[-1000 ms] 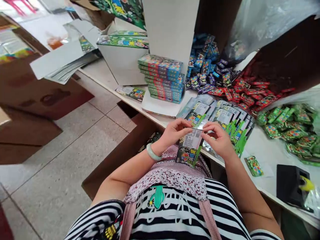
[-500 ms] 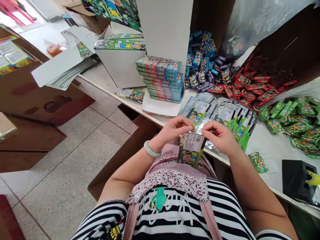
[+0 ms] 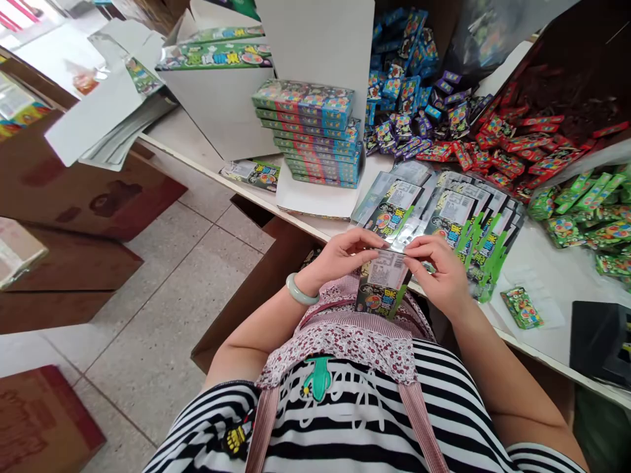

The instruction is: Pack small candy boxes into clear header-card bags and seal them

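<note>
A printed plastic candy pouch [image 3: 382,286], black and green with a pale label, hangs in front of the apron at the table's edge. My left hand [image 3: 345,257], with a pale bangle at the wrist, pinches its top edge near the middle. The top right corner is pinched by my right hand [image 3: 440,269]. Whether the pouch's mouth is parted I cannot tell. Just beyond my fingers, more flat pouches [image 3: 451,213] lie overlapped in rows on the white table [image 3: 539,263]. A single green candy packet [image 3: 522,307] rests right of my right hand.
A stack of shrink-wrapped candy packs [image 3: 310,135] stands on a white card, beside a white display box [image 3: 217,108]. Behind lie heaps of blue packets [image 3: 407,59], purple packets [image 3: 411,135], red packets [image 3: 513,151] and green packets [image 3: 582,217]. A black object [image 3: 599,341] sits at the right.
The view has shifted, so the table's things appear moved. Both hands still pinch the pouch's top; my right fingers now lie flatter and closer along its edge.
</note>
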A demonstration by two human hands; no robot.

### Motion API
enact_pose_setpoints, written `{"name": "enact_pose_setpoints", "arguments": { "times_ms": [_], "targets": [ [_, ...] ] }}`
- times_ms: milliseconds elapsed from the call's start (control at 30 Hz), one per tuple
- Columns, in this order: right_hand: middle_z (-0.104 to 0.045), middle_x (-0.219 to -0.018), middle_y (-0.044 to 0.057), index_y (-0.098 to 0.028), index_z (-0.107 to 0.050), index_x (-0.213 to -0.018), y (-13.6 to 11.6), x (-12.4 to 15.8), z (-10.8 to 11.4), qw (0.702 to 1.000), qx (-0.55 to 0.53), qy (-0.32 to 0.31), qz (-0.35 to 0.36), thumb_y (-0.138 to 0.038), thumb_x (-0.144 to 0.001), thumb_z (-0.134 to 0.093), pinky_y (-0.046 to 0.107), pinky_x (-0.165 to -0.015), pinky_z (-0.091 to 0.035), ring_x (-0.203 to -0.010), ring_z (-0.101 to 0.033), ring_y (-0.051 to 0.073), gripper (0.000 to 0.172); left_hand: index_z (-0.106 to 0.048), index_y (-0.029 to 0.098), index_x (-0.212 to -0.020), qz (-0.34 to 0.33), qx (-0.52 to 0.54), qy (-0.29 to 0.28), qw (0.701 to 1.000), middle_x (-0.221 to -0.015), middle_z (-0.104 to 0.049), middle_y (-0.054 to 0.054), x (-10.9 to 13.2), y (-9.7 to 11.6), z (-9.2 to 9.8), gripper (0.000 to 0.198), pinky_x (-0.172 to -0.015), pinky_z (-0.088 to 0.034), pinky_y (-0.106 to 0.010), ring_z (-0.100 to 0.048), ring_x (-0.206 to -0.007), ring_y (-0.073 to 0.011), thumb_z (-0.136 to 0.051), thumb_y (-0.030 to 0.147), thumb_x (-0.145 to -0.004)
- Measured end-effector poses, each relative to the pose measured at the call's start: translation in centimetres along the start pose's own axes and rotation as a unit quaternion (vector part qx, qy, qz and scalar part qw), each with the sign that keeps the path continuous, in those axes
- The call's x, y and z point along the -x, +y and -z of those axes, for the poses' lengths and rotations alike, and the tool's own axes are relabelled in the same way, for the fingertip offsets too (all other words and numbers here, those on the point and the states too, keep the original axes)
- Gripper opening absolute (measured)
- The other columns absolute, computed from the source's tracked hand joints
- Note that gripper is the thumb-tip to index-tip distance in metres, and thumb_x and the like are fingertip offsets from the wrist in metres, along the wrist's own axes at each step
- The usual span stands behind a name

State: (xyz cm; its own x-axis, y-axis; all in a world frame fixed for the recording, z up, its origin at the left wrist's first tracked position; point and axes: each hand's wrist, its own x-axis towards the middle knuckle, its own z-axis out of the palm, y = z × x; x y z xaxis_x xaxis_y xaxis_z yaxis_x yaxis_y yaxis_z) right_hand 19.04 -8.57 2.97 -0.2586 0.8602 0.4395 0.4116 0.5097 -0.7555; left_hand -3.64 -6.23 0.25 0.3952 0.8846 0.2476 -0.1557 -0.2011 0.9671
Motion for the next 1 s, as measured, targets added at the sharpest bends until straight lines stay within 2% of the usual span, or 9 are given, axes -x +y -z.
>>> {"name": "enact_pose_setpoints", "arguments": {
  "times_ms": [100, 233, 500, 600, 700, 800, 833, 900, 1000],
  "targets": [
    [-0.068, -0.100, 0.006, -0.027, -0.067, -0.097, 0.4, 0.4, -0.6, 0.999, -0.019, 0.030, -0.019, -0.023, -0.093, -0.063, 0.036, -0.072, -0.056, -0.092, -0.065, 0.022, 0.007, -0.067, 0.020, -0.103, 0.005, 0.003, 0.020, 1.000, -0.102, -0.072, -0.007, -0.4, -0.4, -0.5, 0.024, -0.087, -0.057, -0.031, -0.070, -0.099, -0.0167, -0.073, 0.039, -0.090],
    [-0.067, -0.103, 0.005, -0.027, -0.066, -0.102, 0.8, 1.2, -0.7, 0.997, -0.043, 0.055, -0.024, -0.019, -0.094, -0.062, 0.035, -0.075, -0.056, -0.096, -0.064, 0.021, 0.012, -0.067, 0.020, -0.096, -0.021, -0.013, -0.003, 1.000, -0.100, -0.071, -0.006, -0.8, -0.4, -0.8, 0.014, -0.089, -0.055, -0.031, -0.068, -0.101, -0.0165, -0.071, 0.033, -0.092],
    [-0.065, -0.104, 0.007, -0.026, -0.062, -0.102, 1.5, 1.9, -1.5, 0.995, -0.022, 0.077, -0.054, -0.023, -0.097, -0.056, 0.039, -0.082, -0.056, -0.099, -0.064, 0.022, 0.009, -0.070, 0.022, -0.097, 0.019, -0.060, -0.032, 0.997, -0.098, -0.072, -0.004, -2.0, -0.3, -0.7, 0.015, -0.088, -0.055, -0.031, -0.068, -0.095, -0.0164, -0.072, 0.035, -0.090],
    [-0.065, -0.115, 0.008, -0.027, -0.063, -0.112, 1.4, 2.3, -0.9, 0.994, -0.066, 0.063, -0.065, -0.026, -0.097, -0.055, 0.037, -0.088, -0.057, -0.110, -0.063, 0.022, 0.017, -0.071, 0.023, -0.091, 0.003, -0.076, -0.020, 0.997, -0.093, -0.074, -0.003, -2.6, -0.8, -0.5, 0.016, -0.084, -0.057, -0.032, -0.070, -0.091, -0.0172, -0.079, 0.035, -0.083],
    [-0.059, -0.137, 0.010, -0.027, -0.058, -0.129, 3.1, 3.7, 2.4, 0.984, -0.110, 0.065, -0.128, -0.031, -0.095, -0.056, 0.036, -0.094, -0.056, -0.117, -0.062, 0.021, 0.034, -0.073, 0.025, -0.087, -0.008, -0.103, 0.099, 0.990, -0.086, -0.075, 0.001, -3.8, -2.3, -0.2, 0.016, -0.072, -0.057, -0.029, -0.069, -0.078, -0.0148, -0.084, 0.030, -0.077],
    [-0.068, -0.123, 0.008, -0.023, -0.064, -0.119, 6.4, 6.7, 8.8, 0.955, -0.016, 0.174, -0.242, -0.034, -0.093, -0.057, 0.038, -0.096, -0.054, -0.109, -0.065, 0.021, 0.029, -0.073, 0.027, -0.084, -0.011, -0.099, 0.211, 0.972, -0.085, -0.076, 0.004, -5.1, -3.6, -0.7, 0.022, -0.066, -0.056, -0.029, -0.067, -0.073, -0.0143, -0.087, 0.025, -0.069],
    [-0.070, -0.116, 0.008, -0.022, -0.067, -0.112, 7.7, 7.9, 11.2, 0.933, 0.044, 0.209, -0.291, -0.033, -0.092, -0.056, 0.038, -0.095, -0.054, -0.104, -0.066, 0.022, 0.025, -0.073, 0.027, -0.082, -0.011, -0.102, 0.209, 0.973, -0.085, -0.076, 0.005, -5.4, -3.8, -1.0, 0.022, -0.067, -0.056, -0.030, -0.068, -0.075, -0.0151, -0.088, 0.024, -0.067],
    [-0.071, -0.113, 0.009, -0.019, -0.069, -0.108, 10.1, 10.2, 15.5, 0.862, 0.189, 0.245, -0.401, -0.026, -0.090, -0.054, 0.038, -0.094, -0.053, -0.099, -0.066, 0.022, 0.024, -0.073, 0.028, -0.079, -0.007, -0.116, 0.149, 0.982, -0.084, -0.076, 0.004, -5.8, -3.9, -1.7, 0.019, -0.069, -0.058, -0.032, -0.069, -0.079, -0.0173, -0.087, 0.024, -0.067],
    [-0.068, -0.115, 0.015, -0.014, -0.072, -0.100, 13.0, 12.5, 19.5, 0.788, 0.285, 0.230, -0.494, -0.018, -0.086, -0.055, 0.041, -0.101, -0.047, -0.101, -0.064, 0.025, 0.022, -0.075, 0.030, -0.079, 0.001, -0.136, 0.063, 0.989, -0.082, -0.076, 0.005, -6.2, -3.9, -2.3, 0.014, -0.068, -0.058, -0.034, -0.069, -0.080, -0.0185, -0.085, 0.025, -0.071]
  ]
}}
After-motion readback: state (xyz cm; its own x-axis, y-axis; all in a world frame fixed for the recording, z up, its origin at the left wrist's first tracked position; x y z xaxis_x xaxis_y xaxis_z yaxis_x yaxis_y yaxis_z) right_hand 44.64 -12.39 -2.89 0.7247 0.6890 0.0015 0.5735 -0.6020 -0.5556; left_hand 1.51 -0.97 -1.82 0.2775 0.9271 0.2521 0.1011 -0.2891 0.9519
